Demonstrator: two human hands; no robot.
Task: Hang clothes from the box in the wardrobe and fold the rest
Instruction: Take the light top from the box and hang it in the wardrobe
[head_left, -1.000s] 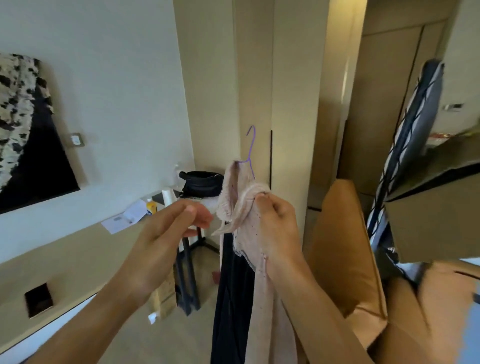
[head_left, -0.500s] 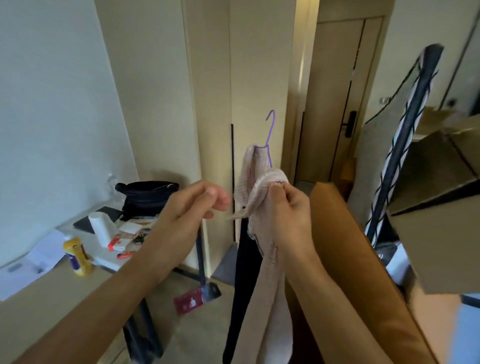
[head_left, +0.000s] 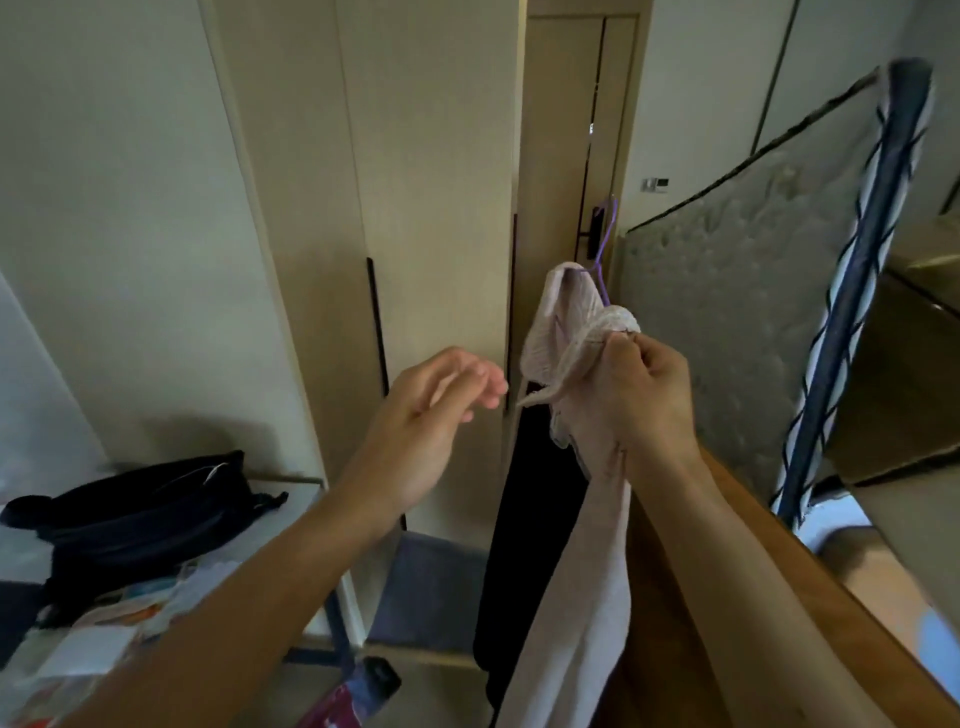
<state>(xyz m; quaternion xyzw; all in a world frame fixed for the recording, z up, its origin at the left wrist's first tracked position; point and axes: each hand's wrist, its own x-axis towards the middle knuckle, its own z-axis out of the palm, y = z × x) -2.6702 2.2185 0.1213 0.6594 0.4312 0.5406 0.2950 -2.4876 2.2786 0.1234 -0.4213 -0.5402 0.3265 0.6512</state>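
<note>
At the far left a black bag (head_left: 140, 512) slumps on the table (head_left: 306, 486), near its back edge, soft and matte, with blurred papers in front of it. Behind stand the pale, smooth wardrobe doors (head_left: 431, 218) with slim dark handles. The left hand (head_left: 436, 410) hovers released, fingers loosely spread, touching nothing. Just right of it the right hand (head_left: 631, 400) is clenched on the bunched top of a pale pink garment (head_left: 571, 332) that hangs limp from a thin purple hanger (head_left: 605, 249); a dark garment (head_left: 524, 519) hangs behind. The pink cloth looks light, ribbed and floppy, likely to slip off the wire, so the hook or the wire's shoulder seems the surest hold. At far right leans a stiff striped board (head_left: 857, 291).
</note>
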